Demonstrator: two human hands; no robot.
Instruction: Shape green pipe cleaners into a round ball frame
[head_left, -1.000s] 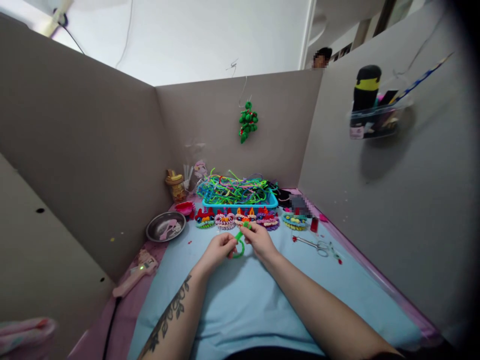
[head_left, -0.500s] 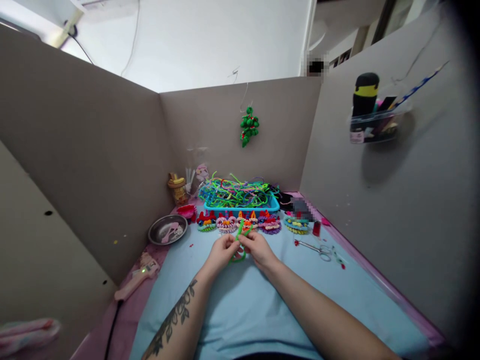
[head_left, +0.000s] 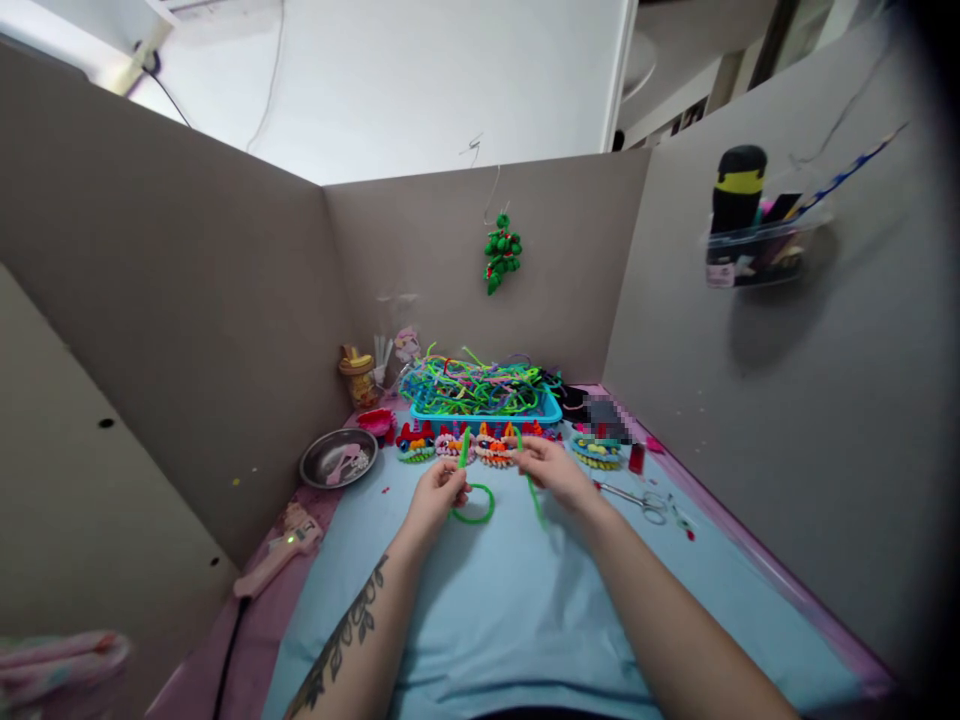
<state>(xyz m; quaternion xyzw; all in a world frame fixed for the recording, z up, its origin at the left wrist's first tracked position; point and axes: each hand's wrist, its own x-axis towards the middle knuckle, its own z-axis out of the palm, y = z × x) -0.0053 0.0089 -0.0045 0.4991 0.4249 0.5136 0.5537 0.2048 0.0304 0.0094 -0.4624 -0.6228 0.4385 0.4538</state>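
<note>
My left hand [head_left: 440,494] pinches a green pipe cleaner [head_left: 480,517] that curls into a loop to the right of the fingers, its straight end pointing up. My right hand [head_left: 553,470] holds a second green pipe cleaner [head_left: 536,500], which runs from above the fingertips down toward the cloth. A gap of bare cloth lies between the two hands. Just beyond them stands a row of colourful fuzzy pieces, among them an orange and cream one [head_left: 495,448] and a blue and yellow one [head_left: 596,450].
A blue basket [head_left: 487,418] heaped with pipe cleaners sits at the back. Scissors [head_left: 637,502] lie to the right. On the left are a metal bowl [head_left: 315,480] and a pink glue gun [head_left: 277,560] with a cord. Grey partitions [head_left: 480,320] enclose the table.
My hands were together over the green pipe cleaners and have moved apart. The right one has gone right with one pipe cleaner; the looped one stays in the left.
</note>
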